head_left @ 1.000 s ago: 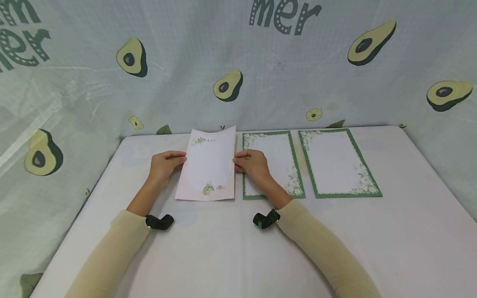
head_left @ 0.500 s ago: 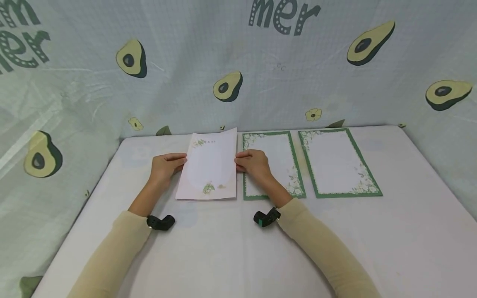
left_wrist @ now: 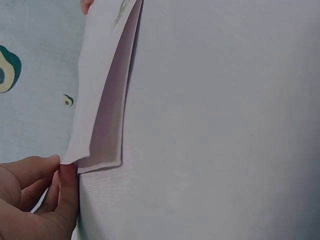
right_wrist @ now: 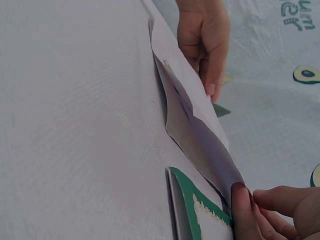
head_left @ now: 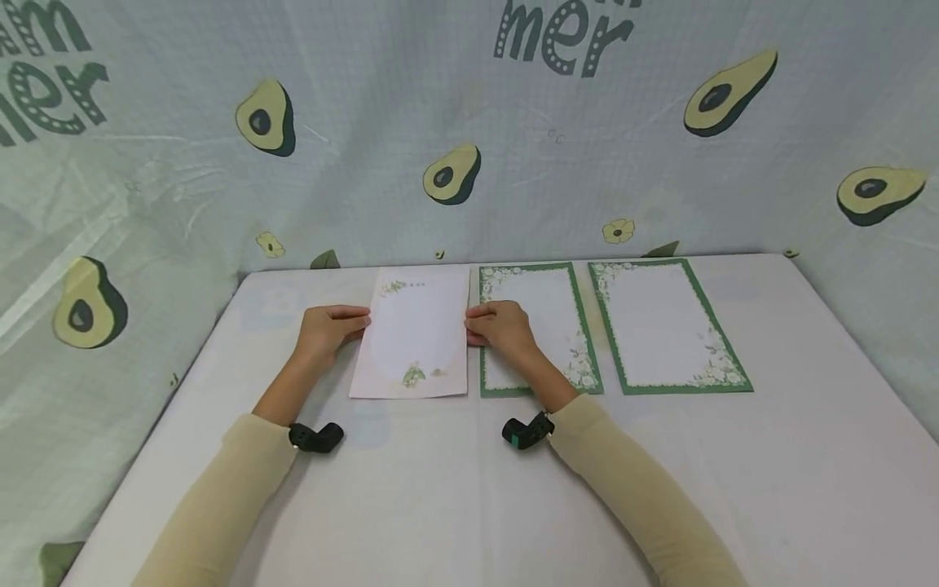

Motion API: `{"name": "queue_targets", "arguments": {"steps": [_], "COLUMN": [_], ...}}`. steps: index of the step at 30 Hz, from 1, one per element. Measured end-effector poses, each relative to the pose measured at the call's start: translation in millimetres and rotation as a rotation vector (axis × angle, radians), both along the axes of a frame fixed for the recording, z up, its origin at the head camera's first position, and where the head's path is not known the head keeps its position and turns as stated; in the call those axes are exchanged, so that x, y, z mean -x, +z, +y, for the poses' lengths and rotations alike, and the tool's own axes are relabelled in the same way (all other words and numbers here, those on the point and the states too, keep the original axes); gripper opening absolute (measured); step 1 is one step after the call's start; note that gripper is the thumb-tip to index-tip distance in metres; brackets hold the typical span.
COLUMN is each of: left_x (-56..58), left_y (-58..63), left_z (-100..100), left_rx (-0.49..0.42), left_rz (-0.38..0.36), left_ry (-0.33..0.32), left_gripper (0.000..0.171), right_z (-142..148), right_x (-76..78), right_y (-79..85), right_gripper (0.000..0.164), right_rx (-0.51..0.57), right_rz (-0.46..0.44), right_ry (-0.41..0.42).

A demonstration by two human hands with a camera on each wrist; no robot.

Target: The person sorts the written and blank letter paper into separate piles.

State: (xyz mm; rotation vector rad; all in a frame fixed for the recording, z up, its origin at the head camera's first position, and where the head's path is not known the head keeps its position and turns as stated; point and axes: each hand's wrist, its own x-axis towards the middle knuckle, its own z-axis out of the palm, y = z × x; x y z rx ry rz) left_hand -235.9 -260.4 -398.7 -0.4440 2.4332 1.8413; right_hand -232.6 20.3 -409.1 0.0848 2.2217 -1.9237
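Note:
A pale pink sheet of paper (head_left: 418, 342) with small green floral prints lies between both hands at the back of the table. My left hand (head_left: 326, 333) pinches its left edge between thumb and fingers. The opposite edge is pinched by my right hand (head_left: 502, 328), which overlaps the neighbouring green-bordered sheet (head_left: 534, 285) in the head view. In the left wrist view the held paper (left_wrist: 100, 75) is raised over another pale sheet (left_wrist: 110, 130) beneath it. The right wrist view also shows a gap below the bowed paper (right_wrist: 175, 75).
A second green-bordered sheet (head_left: 663, 326) with white flowers lies farther right. The white-covered table (head_left: 411, 497) ends at a back edge against a hanging cloth (head_left: 352, 179) printed with avocados. Dark wrist cameras (head_left: 317, 438) sit on both wrists.
The top edge of the pink paper has come down and its curve has flattened in the head view. Both hands keep their pinch, moving only slightly to the right with it.

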Motion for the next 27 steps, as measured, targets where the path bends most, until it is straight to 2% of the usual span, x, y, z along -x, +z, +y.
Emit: {"name": "queue_targets", "arguments": {"steps": [5, 11, 21, 27], "left_x": [-0.1, -1.4, -3.4, -4.6], "left_y": [0.3, 1.0, 6.0, 8.5], "left_z": [-0.7, -2.8, -0.4, 3.3], "left_rx": [0.032, 0.05, 0.113, 0.117], "left_rz": [-0.018, -0.044, -0.041, -0.031], "left_ry": [-0.024, -0.016, -0.031, -0.035], "left_gripper": [0.035, 0.034, 0.033, 0.033], "right_z": [0.5, 0.8, -0.3, 0.8], "right_x": [0.4, 1.0, 5.1, 7.7], "right_y": [-1.6, -2.8, -4.3, -3.9], "right_gripper": [0.02, 0.022, 0.022, 0.022], "right_rx": [0.0, -0.011, -0.042, -0.061], "right_rz": [-0.003, -0.01, 0.002, 0.002], "right_ry": [0.02, 0.067, 0.061, 0.057]}}
